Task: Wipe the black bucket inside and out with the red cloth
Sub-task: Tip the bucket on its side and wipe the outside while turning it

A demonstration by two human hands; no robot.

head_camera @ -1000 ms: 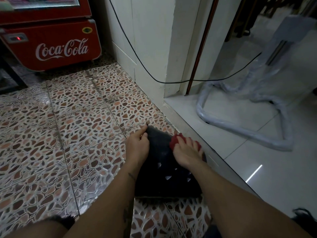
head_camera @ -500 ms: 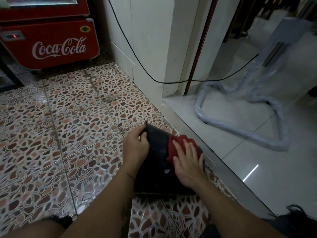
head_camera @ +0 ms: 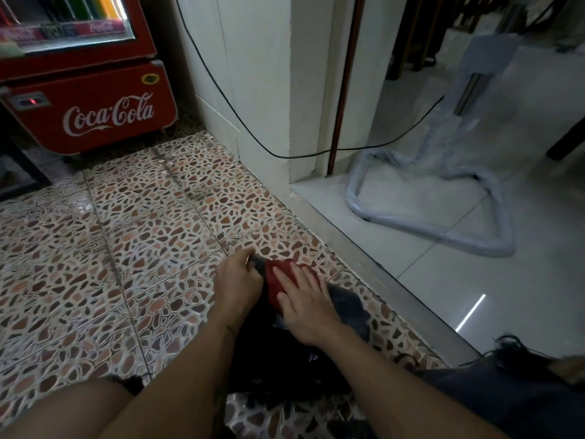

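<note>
I see the black bucket (head_camera: 348, 307) lying on its side on the patterned floor (head_camera: 126, 248), probably light, stiff plastic that could roll; my left hand (head_camera: 235, 288) grips its far rim, a sensible hold; my right hand (head_camera: 305, 304) presses flat, fingers spread, on the soft red cloth (head_camera: 278, 275) against its outer wall.

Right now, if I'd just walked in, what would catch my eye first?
Probably the red Coca-Cola cooler glowing at the far left against the wall. Then, low in the middle, the right hand lies flat on a red cloth on a black bucket tipped over on the pebble-patterned floor, while the left hand grips its edge. On the right, a plastic-wrapped metal frame stands on the white tiles.
</note>
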